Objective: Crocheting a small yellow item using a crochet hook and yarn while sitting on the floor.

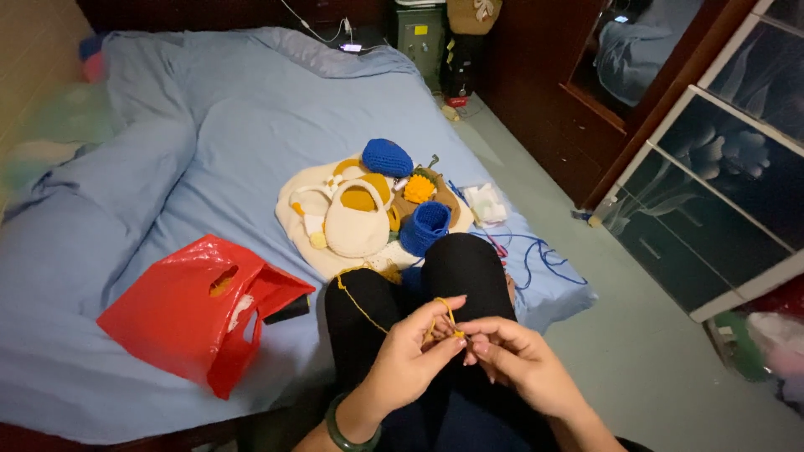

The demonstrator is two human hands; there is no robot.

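1. One strand of mustard yarn (362, 308) runs from the fingertips up over the person's black-clad knee (456, 259) toward the pile of crochet work beyond that knee.
2. The left hand (408, 356) has thumb and forefinger pinched together on the yarn loop; the right hand (521, 362) meets it fingertip to fingertip, its fingers closed on the same loop. A hook, if any, cannot be made out.
3. Beyond the knee: one cream crocheted bag (356, 222), two blue crocheted pieces (387, 156) (425, 227), one orange flower (419, 188), all on one cream cloth (295, 226).
4. Left of the knee lies one red plastic bag (180, 314).
5. Right of the knee the blue bedsheet (209, 125) ends, with bare floor (628, 335) beside it.
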